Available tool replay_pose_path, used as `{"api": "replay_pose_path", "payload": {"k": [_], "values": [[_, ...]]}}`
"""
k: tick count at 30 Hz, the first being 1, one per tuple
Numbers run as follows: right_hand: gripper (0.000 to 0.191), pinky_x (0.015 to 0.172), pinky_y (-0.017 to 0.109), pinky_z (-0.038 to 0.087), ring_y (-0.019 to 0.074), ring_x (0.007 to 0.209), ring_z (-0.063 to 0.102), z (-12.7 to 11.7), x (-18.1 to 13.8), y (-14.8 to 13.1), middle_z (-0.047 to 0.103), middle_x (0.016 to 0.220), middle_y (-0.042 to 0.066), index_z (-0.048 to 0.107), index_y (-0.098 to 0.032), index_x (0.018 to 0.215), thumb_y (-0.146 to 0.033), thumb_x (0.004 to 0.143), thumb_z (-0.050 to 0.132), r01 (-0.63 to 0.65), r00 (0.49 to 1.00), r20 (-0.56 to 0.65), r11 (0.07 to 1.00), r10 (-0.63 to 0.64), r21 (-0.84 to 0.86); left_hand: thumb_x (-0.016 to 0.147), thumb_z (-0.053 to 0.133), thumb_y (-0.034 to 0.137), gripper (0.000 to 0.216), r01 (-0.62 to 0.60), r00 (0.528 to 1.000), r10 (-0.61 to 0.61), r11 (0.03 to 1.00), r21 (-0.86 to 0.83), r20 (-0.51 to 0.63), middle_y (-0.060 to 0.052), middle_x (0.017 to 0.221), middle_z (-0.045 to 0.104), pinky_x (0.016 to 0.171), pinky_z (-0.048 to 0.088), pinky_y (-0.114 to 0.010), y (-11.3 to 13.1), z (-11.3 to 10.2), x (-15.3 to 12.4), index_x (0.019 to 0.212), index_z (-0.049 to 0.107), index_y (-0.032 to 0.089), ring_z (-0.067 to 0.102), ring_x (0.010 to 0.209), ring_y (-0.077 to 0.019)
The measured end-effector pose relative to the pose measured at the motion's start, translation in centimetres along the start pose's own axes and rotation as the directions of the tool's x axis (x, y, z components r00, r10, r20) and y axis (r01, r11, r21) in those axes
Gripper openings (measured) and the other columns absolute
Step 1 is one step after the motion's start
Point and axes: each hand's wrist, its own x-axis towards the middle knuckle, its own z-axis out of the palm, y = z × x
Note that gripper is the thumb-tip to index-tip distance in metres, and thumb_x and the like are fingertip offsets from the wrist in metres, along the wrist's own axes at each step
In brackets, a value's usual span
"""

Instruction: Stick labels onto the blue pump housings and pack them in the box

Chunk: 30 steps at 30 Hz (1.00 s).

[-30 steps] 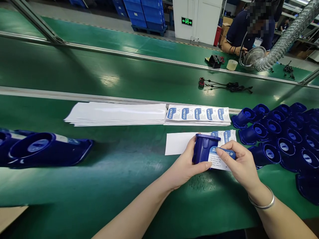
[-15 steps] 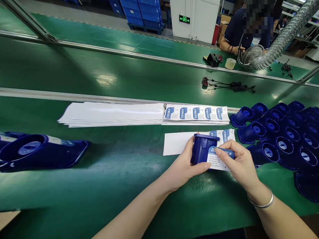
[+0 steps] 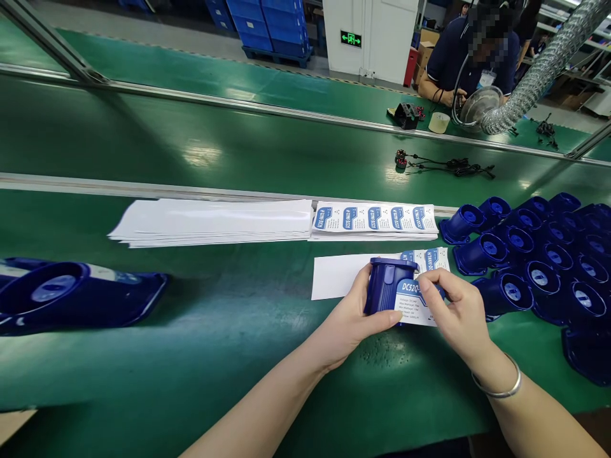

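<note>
My left hand is wrapped round a dark blue plastic housing, its thumb lying at the lower left edge of a label. That white and blue printed label covers part of the housing's side. Fingers of my right hand pinch the label's right portion, with the thumb against its printed face. Whether the label's right edge sticks to the housing is hidden by those fingers. Just behind the housing lies a label sheet, bare backing at its left and printed labels at its right.
Farther back lie a stack of blank white sheets and a stack of label sheets. Several blue housings crowd the right side; another blue housing lies left. Beyond the rail are a cabled part, a flexible duct and a seated co-worker.
My right thumb and fingers have shifted slightly right along the label, uncovering more of its blue heading. My left hand keeps its hold on the housing. The view has tilted a little.
</note>
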Motion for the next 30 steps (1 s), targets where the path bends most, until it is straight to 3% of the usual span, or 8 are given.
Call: {"api": "replay_pose_path", "payload": {"k": [3, 5, 8, 10, 13, 18, 30], "values": [[0.019, 0.069, 0.032, 0.048, 0.0181, 0.070, 0.059, -0.2, 0.1, 0.4, 0.065, 0.081, 0.002, 0.058, -0.024, 0.114, -0.029, 0.096, 0.057, 0.074, 0.989, -0.126, 0.997, -0.077, -0.029, 0.078, 0.081, 0.028, 0.085, -0.008, 1.000, 0.008, 1.000, -0.002, -0.019, -0.008, 0.158, 0.042, 0.116, 0.038, -0.048, 0.1, 0.0, 0.0, 0.151, 0.037, 0.029, 0.038, 0.144, -0.0354], [0.032, 0.086, 0.040, 0.050, 0.0236, 0.090, 0.064, -0.3, 0.1, 0.5, 0.068, 0.098, 0.007, 0.053, -0.024, 0.126, -0.024, 0.094, 0.058, 0.218, 0.954, -0.192, 0.973, -0.228, -0.073, 0.078, 0.081, 0.029, 0.086, -0.027, 0.999, 0.027, 1.000, 0.000, -0.034, -0.007, 0.159, 0.040, 0.118, 0.035, -0.048, 0.2, -0.1, 0.0, 0.151, 0.036, 0.030, 0.036, 0.146, -0.0343], [0.046, 0.097, 0.049, 0.046, 0.0297, 0.113, 0.058, -0.4, 0.0, 0.3, 0.069, 0.116, 0.011, 0.049, -0.024, 0.136, -0.019, 0.091, 0.058, 0.463, 0.876, -0.080, 0.875, -0.476, -0.142, 0.085, 0.074, 0.036, 0.076, -0.017, 0.998, 0.016, 0.999, -0.029, -0.059, -0.005, 0.160, 0.040, 0.119, 0.035, -0.049, 0.2, -0.2, 0.0, 0.152, 0.038, 0.032, 0.033, 0.147, -0.0344], [0.053, 0.099, 0.052, 0.044, 0.0315, 0.118, 0.056, -0.3, 0.0, 0.2, 0.070, 0.120, 0.011, 0.046, -0.023, 0.141, -0.019, 0.089, 0.058, 0.560, 0.825, 0.034, 0.808, -0.564, -0.182, 0.091, 0.066, 0.043, 0.069, 0.003, 0.997, -0.008, 0.997, -0.072, -0.073, -0.005, 0.159, 0.041, 0.117, 0.037, -0.049, 0.0, -0.3, 0.1, 0.153, 0.036, 0.033, 0.035, 0.146, -0.0347], [0.058, 0.103, 0.054, 0.040, 0.0325, 0.122, 0.057, 0.0, 0.1, 0.2, 0.070, 0.125, 0.010, 0.044, -0.021, 0.144, -0.022, 0.089, 0.059, 0.622, 0.781, 0.120, 0.742, -0.613, -0.251, 0.095, 0.060, 0.045, 0.067, 0.000, 0.994, -0.011, 0.994, -0.109, -0.105, -0.003, 0.159, 0.041, 0.117, 0.038, -0.047, -0.3, -0.5, 0.2, 0.155, 0.033, 0.035, 0.036, 0.146, -0.0326], [0.051, 0.108, 0.052, 0.034, 0.0302, 0.123, 0.060, 0.3, 0.0, 0.4, 0.071, 0.125, 0.010, 0.049, -0.018, 0.141, -0.026, 0.091, 0.056, 0.658, 0.745, 0.159, 0.676, -0.647, -0.331, 0.095, 0.061, 0.042, 0.063, -0.059, 0.989, 0.050, 0.996, -0.059, -0.137, -0.003, 0.159, 0.043, 0.119, 0.034, -0.043, -0.6, -0.6, 0.4, 0.153, 0.037, 0.034, 0.034, 0.148, -0.0294], [0.051, 0.108, 0.049, 0.035, 0.0249, 0.102, 0.070, 0.8, -1.0, -0.4, 0.076, 0.113, 0.012, 0.054, -0.008, 0.133, -0.023, 0.084, 0.057, 0.753, 0.655, 0.169, 0.620, -0.736, -0.221, 0.090, 0.069, 0.041, 0.065, -0.100, 0.965, 0.061, 0.985, -0.143, -0.257, -0.006, 0.151, 0.054, 0.116, 0.036, -0.041, -0.3, -0.4, 0.4, 0.150, 0.045, 0.030, 0.042, 0.143, -0.0311]]}}
